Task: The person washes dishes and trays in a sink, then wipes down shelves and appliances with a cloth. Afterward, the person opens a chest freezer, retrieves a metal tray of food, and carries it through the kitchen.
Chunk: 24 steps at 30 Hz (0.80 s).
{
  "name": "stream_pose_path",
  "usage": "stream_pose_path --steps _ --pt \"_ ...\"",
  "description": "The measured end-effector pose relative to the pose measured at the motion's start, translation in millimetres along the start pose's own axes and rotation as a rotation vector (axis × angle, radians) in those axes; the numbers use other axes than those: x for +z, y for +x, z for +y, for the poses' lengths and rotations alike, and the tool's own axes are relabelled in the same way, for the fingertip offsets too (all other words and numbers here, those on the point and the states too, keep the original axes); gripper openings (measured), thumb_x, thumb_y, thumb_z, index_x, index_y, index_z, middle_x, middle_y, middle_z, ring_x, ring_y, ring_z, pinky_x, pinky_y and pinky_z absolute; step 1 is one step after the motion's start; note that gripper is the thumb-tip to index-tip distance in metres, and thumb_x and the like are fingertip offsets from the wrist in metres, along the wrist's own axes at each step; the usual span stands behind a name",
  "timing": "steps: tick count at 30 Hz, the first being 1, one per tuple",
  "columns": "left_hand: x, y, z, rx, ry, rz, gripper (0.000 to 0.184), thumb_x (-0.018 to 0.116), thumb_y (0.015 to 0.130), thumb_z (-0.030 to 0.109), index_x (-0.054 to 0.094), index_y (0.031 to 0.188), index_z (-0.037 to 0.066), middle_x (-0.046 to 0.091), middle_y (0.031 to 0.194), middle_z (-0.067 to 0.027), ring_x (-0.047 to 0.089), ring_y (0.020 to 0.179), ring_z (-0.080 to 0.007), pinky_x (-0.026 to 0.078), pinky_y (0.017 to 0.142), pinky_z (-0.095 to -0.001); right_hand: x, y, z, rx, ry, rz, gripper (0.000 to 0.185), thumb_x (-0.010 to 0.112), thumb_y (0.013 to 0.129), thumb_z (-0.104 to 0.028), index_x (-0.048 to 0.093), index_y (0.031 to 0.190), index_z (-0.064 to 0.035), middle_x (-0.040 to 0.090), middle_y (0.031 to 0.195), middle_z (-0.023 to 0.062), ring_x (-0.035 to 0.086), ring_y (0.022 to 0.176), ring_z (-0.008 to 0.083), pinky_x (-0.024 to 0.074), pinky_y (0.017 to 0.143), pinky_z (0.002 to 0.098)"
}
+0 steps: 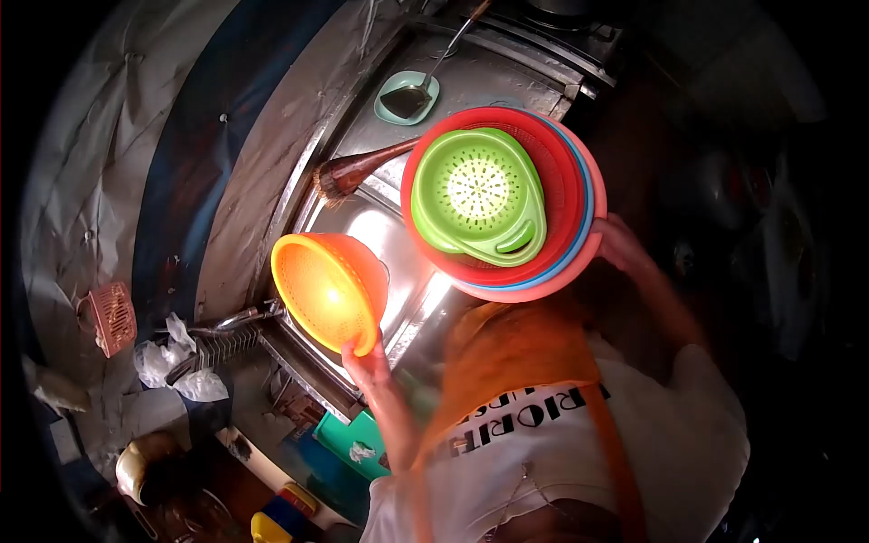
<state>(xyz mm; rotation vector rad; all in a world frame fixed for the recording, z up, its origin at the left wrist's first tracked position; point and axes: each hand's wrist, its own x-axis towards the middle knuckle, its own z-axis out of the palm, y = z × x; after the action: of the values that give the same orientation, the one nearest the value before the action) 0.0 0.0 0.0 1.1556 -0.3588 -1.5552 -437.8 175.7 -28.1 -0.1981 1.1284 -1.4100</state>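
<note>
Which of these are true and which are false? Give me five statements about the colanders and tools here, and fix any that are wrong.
1. The left hand grips the rim of the orange colander. True.
2. The right hand holds the brown brush. False: it is at the edge of the nested stack, on the pink rim.
3. The light green strainer sits within the red colander. True.
4. The blue rim is the outermost of the stack. False: the pink one lies outside it.
5. The spatula has its blade on the pale green dish. True.
</note>
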Motion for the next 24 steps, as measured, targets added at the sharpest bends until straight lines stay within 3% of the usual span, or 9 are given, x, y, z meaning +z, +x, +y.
stream_pose_path --steps 6,10,11,13,15,19,22,23,24 --pt "-61 -28 15 0.0 -0.052 0.181 0.044 0.052 0.077 0.007 0.045 0.119 -0.002 0.057 0.115 -0.0166 0.06 0.101 -0.0359 0.053 0.086 -0.0466 34 77 9 0.176 -0.136 -0.093 0.034 0.055 0.087 -0.021 0.056 0.114 -0.0004 0.065 0.099 0.0093 0.066 0.084 0.0199 0.0559 0.073 0.0342" --pt "-94 -39 16 0.051 -0.08 0.18 0.044 0.055 0.077 0.009 0.045 0.119 0.001 0.057 0.113 -0.0151 0.061 0.097 -0.0347 0.054 0.083 -0.047 54 104 -4 -0.356 -0.584 0.017 0.036 0.06 0.088 -0.015 0.052 0.119 0.0013 0.064 0.104 0.0115 0.064 0.089 0.0197 0.0523 0.075 0.0289" --pt "-97 -40 18 0.066 -0.069 0.186 0.045 0.055 0.077 0.009 0.045 0.12 0.001 0.057 0.114 -0.0151 0.061 0.098 -0.0346 0.054 0.083 -0.047 53 107 -6 -0.717 -1.181 0.437 0.035 0.058 0.089 -0.015 0.051 0.118 0.0039 0.064 0.1 0.0135 0.064 0.086 0.022 0.0517 0.071 0.029" --pt "-99 -45 24 0.094 -0.048 0.202 0.046 0.055 0.078 0.009 0.044 0.122 0.001 0.056 0.116 -0.0149 0.06 0.1 -0.0344 0.054 0.083 -0.0468 113 83 -43 -1.033 -1.075 0.4 0.038 0.06 0.088 -0.018 0.051 0.117 0.0051 0.062 0.097 0.019 0.064 0.084 0.0257 0.0518 0.07 0.0314" --pt "-97 -47 27 0.174 -0.013 0.178 0.047 0.055 0.079 0.009 0.042 0.123 0.0 0.054 0.118 -0.0152 0.058 0.104 -0.0333 0.054 0.083 -0.0464 157 82 -50 -0.786 -1.013 0.187 0.039 0.062 0.087 -0.022 0.053 0.113 0.0047 0.062 0.097 0.0227 0.064 0.088 0.0268 0.0519 0.07 0.0344" --pt "-73 -47 35 0.201 0.019 0.124 0.046 0.054 0.079 0.009 0.044 0.122 -0.001 0.054 0.118 -0.0152 0.057 0.105 -0.0319 0.053 0.084 -0.0467 197 134 -21 -0.487 -1.481 0.126 0.042 0.061 0.08 -0.013 0.051 0.117 0.0047 0.061 0.103 0.0258 0.058 0.105 0.0358 0.0462 0.088 0.0398" --pt "-68 -42 42 0.212 0.048 0.045 0.045 0.054 0.08 0.009 0.044 0.123 -0.002 0.054 0.118 -0.0152 0.057 0.106 -0.0305 0.052 0.085 -0.0455 187 156 -32 -0.472 -1.121 -0.165 0.049 0.056 0.075 -0.005 0.047 0.122 0.0063 0.059 0.11 0.026 0.055 0.109 0.0383 0.0411 0.095 0.0392" --pt "-63 -40 45 0.239 0.057 0.025 0.045 0.053 0.079 0.008 0.045 0.122 -0.003 0.055 0.116 -0.0153 0.057 0.105 -0.0293 0.052 0.084 -0.0434 174 171 -27 -0.57 -1.038 -0.126 0.044 0.057 0.077 -0.006 0.05 0.12 0.0047 0.06 0.11 0.0183 0.059 0.103 0.0274 0.0431 0.092 0.0337" --pt "-57 -40 48 0.261 0.065 0.011 0.044 0.053 0.079 0.007 0.045 0.12 -0.004 0.056 0.115 -0.0153 0.058 0.104 -0.028 0.052 0.083 -0.0412 174 156 -43 -0.559 -0.922 -0.123 0.046 0.056 0.076 -0.004 0.049 0.12 0.0052 0.061 0.109 0.0176 0.06 0.101 0.0265 0.0445 0.091 0.0338"
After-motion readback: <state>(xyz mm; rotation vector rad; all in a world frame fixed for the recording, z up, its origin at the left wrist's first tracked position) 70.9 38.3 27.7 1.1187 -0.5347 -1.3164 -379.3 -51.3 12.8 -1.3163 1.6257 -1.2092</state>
